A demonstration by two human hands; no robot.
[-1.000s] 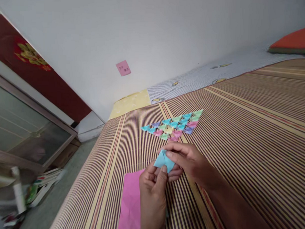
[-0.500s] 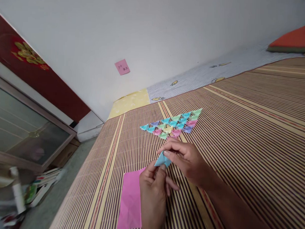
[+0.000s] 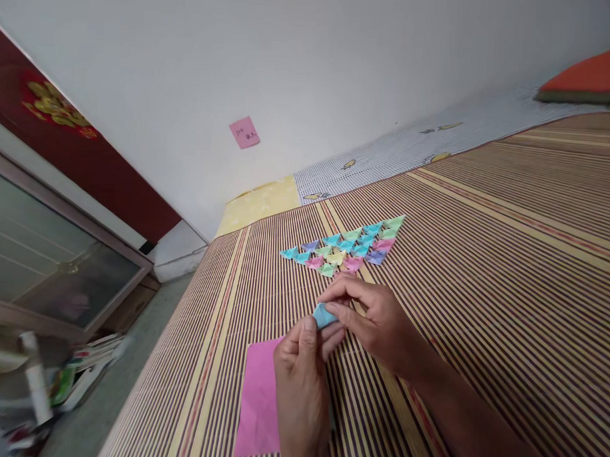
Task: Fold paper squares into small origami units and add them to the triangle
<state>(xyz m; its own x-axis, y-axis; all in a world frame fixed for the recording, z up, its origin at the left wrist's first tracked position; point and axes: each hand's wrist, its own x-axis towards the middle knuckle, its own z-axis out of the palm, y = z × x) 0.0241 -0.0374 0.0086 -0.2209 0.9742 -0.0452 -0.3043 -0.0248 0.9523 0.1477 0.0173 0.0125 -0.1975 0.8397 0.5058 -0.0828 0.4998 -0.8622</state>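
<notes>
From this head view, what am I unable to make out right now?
- Small blue folded paper: mostly covered by the left hand and right hand; its fold shape is unclear.
- Pink paper sheet: its right side is hidden by the left hand, its bottom corner by the frame edge.
- Pink sticky note on the wall: writing too small to read.
- Clutter on the floor: blurred.
- Orange cushion: cut off by the right edge.

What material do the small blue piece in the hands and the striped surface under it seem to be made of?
The blue folded piece, pinched between the left hand and the right hand, looks like thin matte paper: it holds sharp creases. The striped mat seems to be woven bamboo or similar slats, judging by its fine parallel strips with a slight sheen.
</notes>
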